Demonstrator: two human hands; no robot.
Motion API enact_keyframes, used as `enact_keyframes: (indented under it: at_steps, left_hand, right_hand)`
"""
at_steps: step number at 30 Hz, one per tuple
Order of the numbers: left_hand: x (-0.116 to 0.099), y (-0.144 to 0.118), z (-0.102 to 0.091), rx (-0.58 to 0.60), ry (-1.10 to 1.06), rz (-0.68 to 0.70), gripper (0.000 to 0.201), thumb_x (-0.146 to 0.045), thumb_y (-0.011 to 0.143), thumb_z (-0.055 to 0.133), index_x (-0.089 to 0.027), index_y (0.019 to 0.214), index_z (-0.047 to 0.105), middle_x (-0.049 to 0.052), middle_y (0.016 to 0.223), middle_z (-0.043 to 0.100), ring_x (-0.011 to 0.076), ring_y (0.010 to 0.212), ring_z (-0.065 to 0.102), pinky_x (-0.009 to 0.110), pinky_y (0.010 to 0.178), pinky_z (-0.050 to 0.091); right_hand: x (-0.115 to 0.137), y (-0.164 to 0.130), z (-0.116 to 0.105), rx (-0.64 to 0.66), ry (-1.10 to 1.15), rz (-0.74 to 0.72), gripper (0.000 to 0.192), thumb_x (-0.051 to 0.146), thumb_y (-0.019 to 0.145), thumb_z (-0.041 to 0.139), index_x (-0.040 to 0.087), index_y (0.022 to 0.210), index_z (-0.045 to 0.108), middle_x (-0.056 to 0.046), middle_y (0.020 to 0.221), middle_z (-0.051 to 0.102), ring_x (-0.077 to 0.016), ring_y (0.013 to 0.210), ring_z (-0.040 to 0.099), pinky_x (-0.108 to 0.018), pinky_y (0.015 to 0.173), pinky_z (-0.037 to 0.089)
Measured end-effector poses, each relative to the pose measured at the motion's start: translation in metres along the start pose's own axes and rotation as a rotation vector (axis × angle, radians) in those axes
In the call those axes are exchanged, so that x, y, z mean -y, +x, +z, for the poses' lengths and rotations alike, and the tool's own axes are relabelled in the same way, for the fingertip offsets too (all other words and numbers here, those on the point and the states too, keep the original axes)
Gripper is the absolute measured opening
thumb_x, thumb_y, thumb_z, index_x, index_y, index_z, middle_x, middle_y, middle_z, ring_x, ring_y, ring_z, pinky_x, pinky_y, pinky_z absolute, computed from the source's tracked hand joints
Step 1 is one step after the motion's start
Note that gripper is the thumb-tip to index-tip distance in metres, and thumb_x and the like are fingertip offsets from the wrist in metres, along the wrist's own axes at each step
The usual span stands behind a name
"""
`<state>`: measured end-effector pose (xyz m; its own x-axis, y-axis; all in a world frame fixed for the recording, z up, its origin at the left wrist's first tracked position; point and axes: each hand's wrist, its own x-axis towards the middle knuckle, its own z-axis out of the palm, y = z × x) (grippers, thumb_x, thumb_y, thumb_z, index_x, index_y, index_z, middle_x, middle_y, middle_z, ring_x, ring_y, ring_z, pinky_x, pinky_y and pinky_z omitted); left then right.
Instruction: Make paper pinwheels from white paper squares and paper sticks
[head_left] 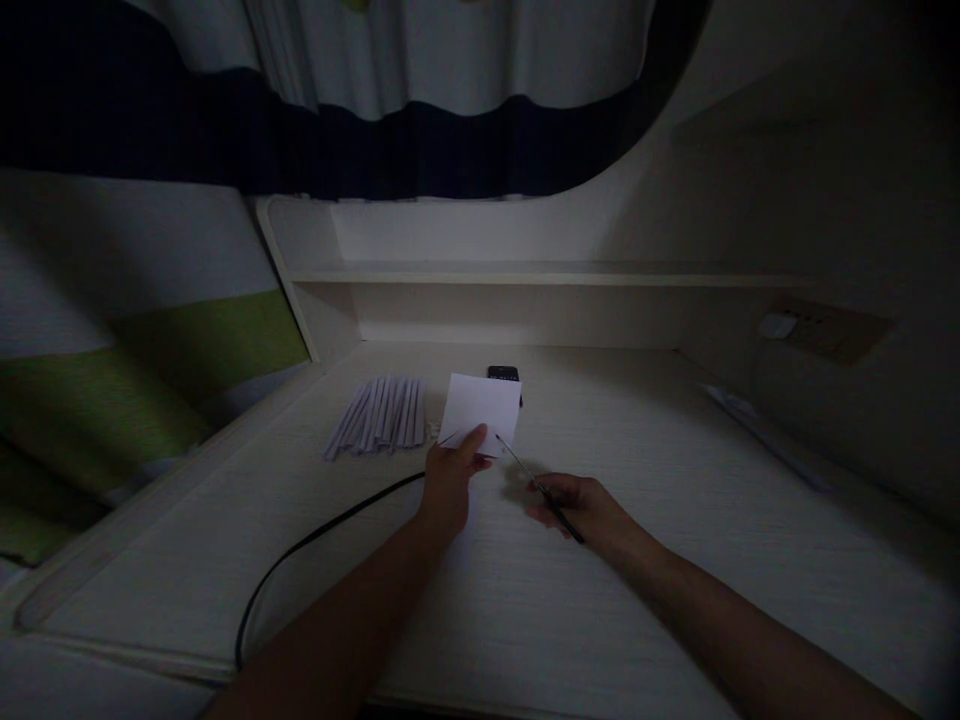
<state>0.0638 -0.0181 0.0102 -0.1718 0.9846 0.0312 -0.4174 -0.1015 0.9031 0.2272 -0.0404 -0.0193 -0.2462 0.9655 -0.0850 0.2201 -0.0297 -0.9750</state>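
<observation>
Your head view is dim, underexposed overall. Light source is off-frame, direction unclear. White sheet (476, 403) is your brightest patch. Right wall (862, 220) drops to near black, corners go dark too. You get a soft shadow on the desk (540, 620) beside your right hand (589, 505); its fingers look slightly smeared. Wide lens stretches things toward your borders. Grain shows in the curtain (97, 240) at left.

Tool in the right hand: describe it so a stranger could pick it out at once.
Over the pale desk, find the right hand. It holds the tool, dark-handled and slim, its thin tip pointing toward the white card in the left hand. Unlike the curved black cable nearby, it is short and straight.
</observation>
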Motion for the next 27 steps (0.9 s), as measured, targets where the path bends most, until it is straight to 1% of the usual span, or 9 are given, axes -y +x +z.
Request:
enact_keyframes:
  at_steps: [2,4,6,9,12,17,21,25,27]
  left_hand:
    - [-0.001,0.001,-0.001,0.003,-0.027,-0.013,0.032,-0.030,0.053,0.069,-0.012,0.078,0.062,0.004,0.072,0.063,0.0116,0.058,0.056,0.023,0.052,0.042]
    - [-0.001,0.001,-0.003,0.059,-0.028,-0.038,0.030,-0.029,0.055,0.068,-0.013,0.079,0.061,0.004,0.075,0.063,0.0117,0.061,0.056,0.023,0.053,0.042]
    - [-0.002,0.000,-0.003,0.173,0.001,-0.072,0.028,-0.028,0.057,0.066,-0.014,0.081,0.062,0.005,0.078,0.064,0.0130,0.065,0.057,0.023,0.055,0.042]
    - [-0.003,-0.005,-0.002,0.373,0.139,-0.147,0.027,-0.027,0.059,0.065,-0.012,0.081,0.063,0.006,0.075,0.064,0.0144,0.064,0.057,0.023,0.053,0.041]
    - [-0.004,-0.009,-0.002,0.541,0.314,-0.230,0.024,-0.025,0.058,0.065,-0.012,0.078,0.064,0.005,0.071,0.064,0.0148,0.061,0.056,0.024,0.051,0.040]
    - [-0.003,-0.010,-0.005,0.732,0.459,-0.326,0.025,-0.021,0.055,0.066,-0.012,0.079,0.065,0.004,0.073,0.064,0.0141,0.062,0.055,0.023,0.054,0.039]
    - [0.000,-0.007,-0.006,0.691,0.383,-0.351,0.027,-0.022,0.056,0.066,-0.012,0.082,0.064,0.006,0.077,0.064,0.0144,0.067,0.056,0.024,0.061,0.040]
    - [0.002,-0.005,-0.002,0.546,0.159,-0.305,0.031,-0.033,0.065,0.060,-0.012,0.088,0.061,0.009,0.085,0.063,0.0165,0.075,0.056,0.027,0.066,0.042]
    - [0.004,-0.006,0.001,0.518,0.105,-0.279,0.034,-0.035,0.064,0.061,-0.014,0.091,0.059,0.009,0.090,0.061,0.0172,0.080,0.055,0.028,0.067,0.042]
  right_hand:
    - [0.003,0.001,-0.005,-0.076,0.045,0.027,0.037,0.033,0.052,0.069,0.014,0.082,0.059,0.005,0.050,0.047,-0.0058,0.040,0.036,-0.022,0.041,0.027]
    - [0.010,0.001,-0.012,-0.171,0.105,0.048,0.041,0.032,0.050,0.069,0.013,0.085,0.058,0.004,0.052,0.049,-0.0066,0.041,0.037,-0.023,0.042,0.028]
    - [0.017,0.000,-0.019,-0.270,0.164,0.024,0.042,0.032,0.051,0.070,0.013,0.086,0.057,0.001,0.055,0.052,-0.0083,0.045,0.042,-0.024,0.044,0.031]
    - [0.026,-0.002,-0.030,-0.333,0.281,-0.136,0.034,0.037,0.060,0.065,0.015,0.085,0.057,-0.001,0.062,0.054,-0.0119,0.055,0.049,-0.025,0.053,0.037]
    - [0.032,-0.005,-0.035,-0.278,0.389,-0.205,0.034,0.038,0.064,0.063,0.015,0.088,0.057,-0.002,0.067,0.055,-0.0134,0.062,0.051,-0.026,0.057,0.038]
    - [0.033,-0.010,-0.035,-0.111,0.345,-0.128,0.032,0.024,0.054,0.072,0.017,0.082,0.058,0.001,0.069,0.056,-0.0113,0.062,0.052,-0.023,0.057,0.039]
    - [0.031,-0.011,-0.033,-0.063,0.351,-0.081,0.032,0.018,0.049,0.073,0.017,0.077,0.058,0.002,0.066,0.058,-0.0102,0.058,0.053,-0.022,0.055,0.040]
    - [0.029,-0.007,-0.031,-0.257,0.457,-0.122,0.035,0.017,0.046,0.074,0.018,0.077,0.058,0.003,0.067,0.059,-0.0095,0.059,0.053,-0.021,0.056,0.041]
    - [0.027,-0.005,-0.030,-0.364,0.512,-0.172,0.035,0.018,0.046,0.075,0.019,0.077,0.058,0.003,0.068,0.059,-0.0101,0.061,0.053,-0.022,0.057,0.042]
